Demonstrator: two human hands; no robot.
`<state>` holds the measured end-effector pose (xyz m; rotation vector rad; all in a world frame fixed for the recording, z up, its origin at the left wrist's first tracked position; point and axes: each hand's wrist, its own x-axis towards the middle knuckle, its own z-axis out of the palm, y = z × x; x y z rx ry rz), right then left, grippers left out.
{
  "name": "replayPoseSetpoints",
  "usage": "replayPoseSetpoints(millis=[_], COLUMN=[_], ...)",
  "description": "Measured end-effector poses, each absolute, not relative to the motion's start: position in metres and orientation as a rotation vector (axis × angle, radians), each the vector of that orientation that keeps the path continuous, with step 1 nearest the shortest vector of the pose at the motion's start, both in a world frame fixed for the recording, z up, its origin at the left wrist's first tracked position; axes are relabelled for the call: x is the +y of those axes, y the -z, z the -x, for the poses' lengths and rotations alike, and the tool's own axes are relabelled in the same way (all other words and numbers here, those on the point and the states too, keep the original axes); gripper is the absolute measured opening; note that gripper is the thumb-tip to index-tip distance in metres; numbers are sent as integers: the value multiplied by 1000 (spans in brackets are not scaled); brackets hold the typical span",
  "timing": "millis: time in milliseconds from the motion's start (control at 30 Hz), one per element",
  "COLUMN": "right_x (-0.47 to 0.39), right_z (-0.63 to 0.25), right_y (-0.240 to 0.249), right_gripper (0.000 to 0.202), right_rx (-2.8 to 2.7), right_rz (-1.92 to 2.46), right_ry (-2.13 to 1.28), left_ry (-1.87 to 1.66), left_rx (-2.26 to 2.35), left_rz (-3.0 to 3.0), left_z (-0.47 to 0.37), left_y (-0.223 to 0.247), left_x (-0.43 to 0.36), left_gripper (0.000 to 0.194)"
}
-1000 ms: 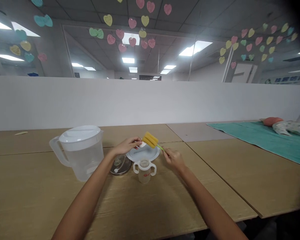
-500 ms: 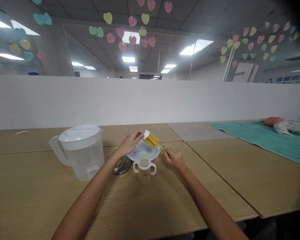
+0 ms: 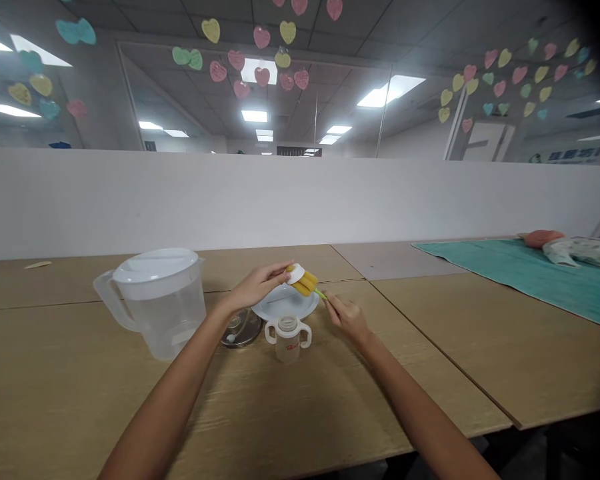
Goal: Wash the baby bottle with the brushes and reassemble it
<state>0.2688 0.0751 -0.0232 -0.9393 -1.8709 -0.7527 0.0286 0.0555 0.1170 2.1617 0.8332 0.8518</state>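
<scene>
My right hand is closed round the green handle of a bottle brush with a yellow sponge head. Between the fingers of my left hand is a white bottle collar, with the sponge head pressed against or into it; which of the two I cannot tell. Below them a baby bottle with two white handles and red print stands upright, its threaded neck uncovered. A pale plate lies just behind the bottle, partly hidden by my left hand.
Left of the bottle stands a clear lidded pitcher. Beside my left forearm is a round metal lid or dish with small parts on it. A teal mat lies far right, bearing a doll-like figure in patterned cloth. A white wall rises behind the table.
The white collar has tilted and sits a little further along the sponge head, with my left fingers shifted round it. My right hand stays on the brush handle. The view has moved slightly.
</scene>
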Motion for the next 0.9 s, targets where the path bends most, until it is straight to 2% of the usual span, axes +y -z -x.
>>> replayPoseSetpoints(millis=[167, 367, 567, 767, 900], right_x=[72, 70, 72, 78, 73], right_z=[-265, -263, -263, -265, -264], right_y=[22, 19, 20, 23, 18], right_gripper=[31, 30, 29, 31, 33], right_rx=[-1838, -1825, -1851, -1875, -1693], right_rz=[972, 943, 950, 1091, 1233], right_ry=[710, 721, 690, 634, 550], left_ry=[-852, -848, -979, -1333, -1212], left_rx=[680, 711, 935, 1103, 1365], left_rz=[-2017, -1959, -2065, -2204, -2564], left_z=[-30, -27, -28, -21, -14], left_y=[-119, -122, -117, -116, -117], left_x=[53, 52, 59, 70, 69], left_gripper=[52, 54, 56, 60, 48])
